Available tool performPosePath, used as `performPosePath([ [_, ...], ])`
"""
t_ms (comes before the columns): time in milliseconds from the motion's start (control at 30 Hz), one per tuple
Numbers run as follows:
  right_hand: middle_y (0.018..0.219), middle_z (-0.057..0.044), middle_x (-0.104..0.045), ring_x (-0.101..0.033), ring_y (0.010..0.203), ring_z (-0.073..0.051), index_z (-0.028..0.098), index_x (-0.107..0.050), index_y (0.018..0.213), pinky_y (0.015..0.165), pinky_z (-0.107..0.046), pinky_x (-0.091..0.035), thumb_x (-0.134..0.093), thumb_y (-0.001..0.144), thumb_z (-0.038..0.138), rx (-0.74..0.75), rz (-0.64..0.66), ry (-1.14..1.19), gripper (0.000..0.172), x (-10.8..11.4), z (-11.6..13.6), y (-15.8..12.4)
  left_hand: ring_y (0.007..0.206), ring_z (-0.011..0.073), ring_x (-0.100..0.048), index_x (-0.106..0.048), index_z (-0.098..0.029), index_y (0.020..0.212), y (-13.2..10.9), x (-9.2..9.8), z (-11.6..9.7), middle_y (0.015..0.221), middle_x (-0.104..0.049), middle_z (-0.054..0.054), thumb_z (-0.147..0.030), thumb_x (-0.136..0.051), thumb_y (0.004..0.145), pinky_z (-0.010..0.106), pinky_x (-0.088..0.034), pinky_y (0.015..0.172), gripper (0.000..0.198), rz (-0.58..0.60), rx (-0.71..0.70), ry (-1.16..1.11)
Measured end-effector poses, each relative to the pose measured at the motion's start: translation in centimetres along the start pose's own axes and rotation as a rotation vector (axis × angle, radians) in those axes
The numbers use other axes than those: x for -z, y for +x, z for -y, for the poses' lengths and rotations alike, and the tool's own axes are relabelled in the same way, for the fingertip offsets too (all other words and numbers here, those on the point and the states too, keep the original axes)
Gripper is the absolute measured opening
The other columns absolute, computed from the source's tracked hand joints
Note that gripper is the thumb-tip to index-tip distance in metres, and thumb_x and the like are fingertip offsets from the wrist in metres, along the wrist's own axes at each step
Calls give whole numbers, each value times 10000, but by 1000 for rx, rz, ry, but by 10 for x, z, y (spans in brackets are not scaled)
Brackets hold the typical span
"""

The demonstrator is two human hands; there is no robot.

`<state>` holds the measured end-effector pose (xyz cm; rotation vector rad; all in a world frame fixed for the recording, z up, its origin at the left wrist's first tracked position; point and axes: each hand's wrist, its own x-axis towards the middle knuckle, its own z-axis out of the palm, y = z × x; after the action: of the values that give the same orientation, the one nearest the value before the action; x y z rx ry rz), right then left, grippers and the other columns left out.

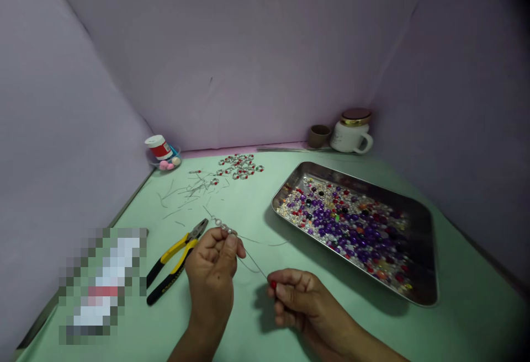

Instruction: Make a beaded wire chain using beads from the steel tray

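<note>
My left hand (217, 265) pinches a short row of clear beads (226, 229) strung on thin wire. From that hand a wire strand (254, 262) runs down to my right hand (300, 301). Between the thumb and forefinger of the right hand is a red bead (273, 284), at the end of the strand. Whether the wire passes through the bead cannot be made out. Another loose wire end (277, 244) curves off to the right of the left hand. Pliers (178, 260) with yellow and black handles lie just left of that hand, jaws pointing away.
A metal tray (433, 240) of mixed beads stands at the right. Several beaded rings (242, 168) and wire offcuts (199, 185) lie farther back. A white lidded mug (350, 137), a brown cup (318, 136) and a red-and-white tub (159, 148) stand by the rear wall. A blurred-out object (110, 282) is at left.
</note>
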<state>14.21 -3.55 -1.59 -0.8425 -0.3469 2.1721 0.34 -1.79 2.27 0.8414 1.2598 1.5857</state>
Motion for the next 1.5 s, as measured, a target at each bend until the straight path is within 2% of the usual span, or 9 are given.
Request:
performPosePath([
  [567, 607, -38, -637, -563, 446, -75, 91, -635, 711, 475, -212, -496, -764, 545, 214, 21, 24, -20, 244, -2, -2, 2, 396, 14, -322, -495, -155, 689, -2, -2, 4, 529, -513, -49, -247, -596, 715, 122, -230, 370, 139, -28, -45, 138],
  [667, 613, -39, -626, -560, 460, -76, 90, -628, 711, 481, -215, -493, -751, 566, 252, 38, 29, -56, 250, 0, -2, 3, 341, -4, -254, -485, -141, 655, 2, -4, 7, 508, -502, -49, -223, -586, 708, 124, -164, 330, 141, -19, 81, 69],
  [733, 633, -52, -616, -559, 471, -87, 87, -626, 732, 463, -219, -483, -695, 627, 348, 75, 58, -109, 289, 2, -2, 3, 302, -16, -205, -464, -132, 611, 6, -5, 9, 500, -497, -45, -180, -561, 699, 134, -105, 308, 139, -24, 303, -42],
  [800, 620, -53, -593, -541, 455, -91, 91, -622, 746, 411, -204, -446, -588, 705, 443, 180, 65, -215, 355, 5, -2, 0, 280, -21, -183, -440, -126, 573, 10, -4, 11, 499, -487, -40, -131, -521, 684, 140, -77, 299, 137, -40, 543, -136],
  [867, 575, -35, -562, -508, 426, -85, 109, -614, 726, 376, -187, -396, -513, 761, 436, 375, 51, -411, 344, 6, 1, -7, 276, -20, -186, -428, -125, 562, 14, -3, 13, 500, -471, -37, -104, -491, 672, 139, -76, 295, 128, -52, 699, -180],
  [1033, 535, -8, -542, -504, 476, -107, 151, -591, 684, 436, -213, -390, -530, 729, 127, 1131, -31, -1024, 79, 1, 21, -24, 278, -18, -196, -433, -120, 557, 11, -4, 15, 487, -443, -40, -89, -475, 661, 133, -82, 295, 116, -36, 798, -184],
  [1133, 627, -24, -589, -542, 551, -126, 159, -588, 795, 483, -229, -422, -541, 690, 60, 1310, -94, -1242, 152, -1, 31, -25, 285, -16, -214, -455, -113, 564, 6, -7, 15, 484, -447, -38, -77, -480, 645, 131, -77, 301, 92, -26, 784, -169],
  [1300, 826, -71, -621, -570, 745, -180, 176, -589, 909, 640, -290, -457, -567, 696, 142, 1210, -93, -1597, 217, 3, 39, -22, 301, -14, -228, -480, -107, 569, -2, -12, 17, 499, -469, -28, -97, -528, 614, 140, -62, 313, 66, 25, 739, -99],
  [1500, 899, -64, -627, -558, 773, -195, 206, -589, 947, 629, -290, -438, -538, 724, 172, 958, 17, -1881, 231, 2, 43, -21, 307, -13, -225, -495, -108, 564, -11, -17, 24, 472, -460, -36, -134, -555, 580, 156, -60, 325, 68, 78, 691, -83],
])
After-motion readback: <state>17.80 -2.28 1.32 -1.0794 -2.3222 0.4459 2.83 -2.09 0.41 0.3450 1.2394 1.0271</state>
